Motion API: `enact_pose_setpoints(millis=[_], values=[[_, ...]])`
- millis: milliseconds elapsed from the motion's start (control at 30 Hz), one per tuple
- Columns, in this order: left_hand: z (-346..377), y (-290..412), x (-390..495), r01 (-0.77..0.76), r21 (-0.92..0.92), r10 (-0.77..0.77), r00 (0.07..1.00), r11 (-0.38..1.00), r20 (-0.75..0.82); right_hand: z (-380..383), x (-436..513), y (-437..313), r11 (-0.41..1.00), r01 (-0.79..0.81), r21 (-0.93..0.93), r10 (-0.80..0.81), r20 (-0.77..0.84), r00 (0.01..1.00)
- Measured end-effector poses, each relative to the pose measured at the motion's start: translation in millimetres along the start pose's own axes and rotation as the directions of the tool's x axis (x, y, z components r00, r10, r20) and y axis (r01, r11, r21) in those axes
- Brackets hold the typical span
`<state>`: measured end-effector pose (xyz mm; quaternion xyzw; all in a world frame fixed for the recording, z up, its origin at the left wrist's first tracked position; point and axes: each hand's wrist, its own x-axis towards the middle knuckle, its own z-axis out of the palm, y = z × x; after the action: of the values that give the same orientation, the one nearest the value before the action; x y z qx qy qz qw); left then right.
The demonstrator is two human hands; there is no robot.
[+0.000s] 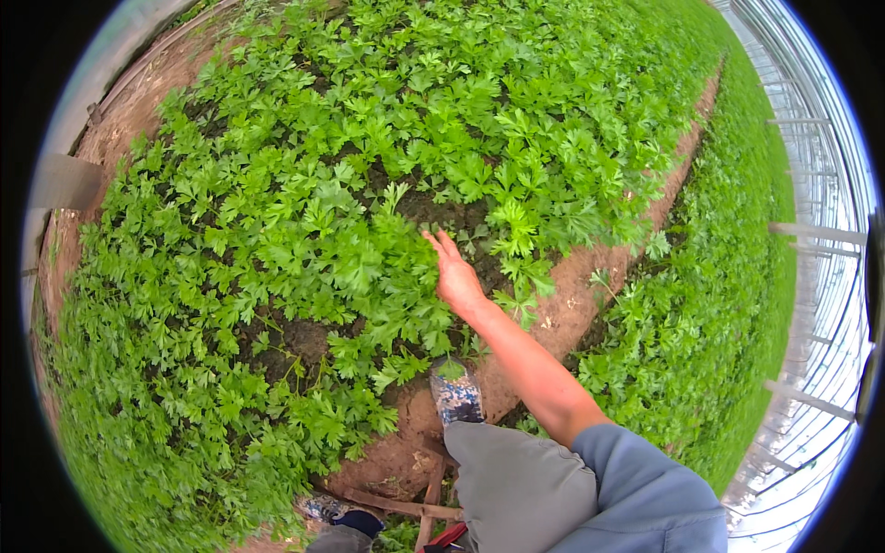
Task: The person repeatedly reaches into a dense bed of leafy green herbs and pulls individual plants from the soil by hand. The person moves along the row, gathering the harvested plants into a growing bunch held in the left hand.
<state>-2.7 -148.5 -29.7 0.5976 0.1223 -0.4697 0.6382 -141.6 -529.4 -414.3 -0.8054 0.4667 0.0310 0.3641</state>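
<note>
My right hand point(456, 275) reaches into a dense bed of green leafy plants point(325, 235) that look like celery or parsley. Its fingers are extended and touch the leaves on its left side. Nothing gripped shows in it, though some fingers are partly hidden by the foliage. Dark bare soil point(442, 207) shows just beyond the fingertips. My left hand is out of view.
A strip of bare earth point(574, 290) runs diagonally between two planted beds. My patterned shoe point(458, 395) rests on it, near a wooden frame point(404, 506). Greenhouse framing point(816, 235) curves along the right, and posts point(69, 181) stand at the left.
</note>
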Motion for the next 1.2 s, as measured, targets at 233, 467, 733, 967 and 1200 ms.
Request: enact_pose_setpoints(millis=[233,467,733,967,1200], values=[[-1,1,3,-0.003,-0.029,0.004,1.0,1.0,0.011,-22,58,46,0.832,-0.042,0.553,0.213,-0.249,0.945],[-1,-2,7,0.016,-0.042,-0.016,1.0,0.999,0.003,-53,152,-16,0.977,0.161,-0.141,-0.194,-0.261,0.946],[-3,-3,11,0.043,-0.037,-0.043,0.999,0.998,-0.005,-18,145,-28,0.621,-0.073,0.78,0.06,0.046,0.997],[-6,-2,4,0.043,-0.036,-0.044,0.999,0.998,-0.016,-31,76,-19,0.961,0.231,0.153,-0.171,-0.327,0.929],[-7,0,4,0.05,-0.049,-0.051,0.999,0.998,-0.011,-65,30,103,0.675,0.073,0.734,0.361,-0.415,0.835]])
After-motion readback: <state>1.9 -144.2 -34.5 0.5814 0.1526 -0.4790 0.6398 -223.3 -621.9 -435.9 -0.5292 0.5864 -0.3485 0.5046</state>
